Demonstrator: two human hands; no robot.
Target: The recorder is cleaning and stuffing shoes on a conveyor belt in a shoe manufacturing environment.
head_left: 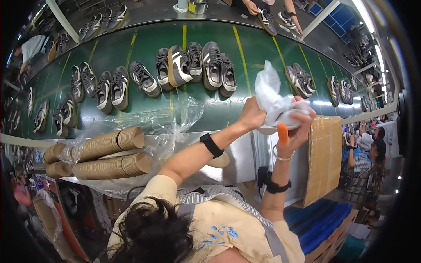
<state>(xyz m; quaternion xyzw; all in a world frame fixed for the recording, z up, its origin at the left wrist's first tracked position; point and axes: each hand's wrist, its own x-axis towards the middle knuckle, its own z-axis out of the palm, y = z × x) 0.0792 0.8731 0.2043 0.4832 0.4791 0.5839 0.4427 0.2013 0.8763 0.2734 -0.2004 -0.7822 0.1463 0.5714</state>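
Both hands are together over the near edge of the green conveyor, right of centre. Crumpled white tissue paper [268, 90] is between them, one end sticking up. My left hand [252, 114] is closed on the paper's left side. From the right, my right hand [300, 120] grips the paper with bent fingers; an orange finger cover [283, 133] is on one of its digits. Whether anything is wrapped inside the paper is hidden. Nearest on the belt are dark sneakers with white stripes, including a pair [300, 81] just beyond my right hand.
More striped sneakers [212, 65] stand along the green conveyor [153, 39]. Stacked brown curved cardboard inserts [112, 144] lie in clear plastic [175, 118] at left. A cardboard box [324, 153] stands right, above blue sheets [315, 223]. Across the belt, another person's hands [252, 8] handle shoes.
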